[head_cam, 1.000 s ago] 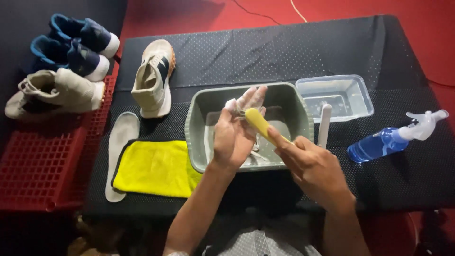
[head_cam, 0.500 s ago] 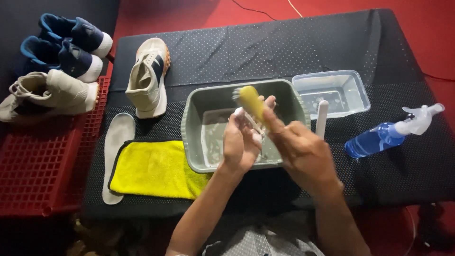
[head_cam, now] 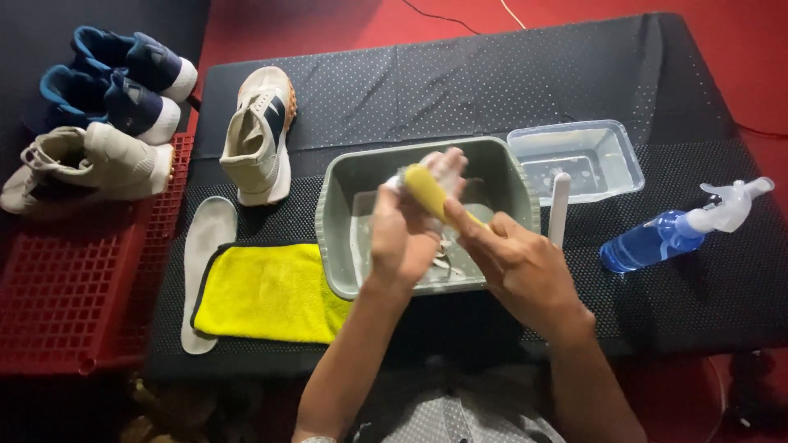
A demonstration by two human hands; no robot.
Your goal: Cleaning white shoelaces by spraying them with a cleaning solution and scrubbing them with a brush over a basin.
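Yellow brush (head_cam: 425, 190), grey-green basin (head_cam: 341, 176). Yellow cloth (head_cam: 263, 291), black trim. White insole (head_cam: 205, 246). Beige sneaker (head_cam: 258, 135), navy stripe. Navy shoes (head_cam: 123, 82), white toes. Blue spray bottle (head_cam: 657, 238), white head. Black dotted table (head_cam: 492, 74). Red crate (head_cam: 74, 287).

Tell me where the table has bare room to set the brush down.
Widest free patch: the back strip of the black table, behind the grey basin and clear tub. Another lies at the front right, below the blue spray bottle. Crowded: the left side, with the beige shoe, insole and yellow cloth, and the narrow gap holding a white stick.
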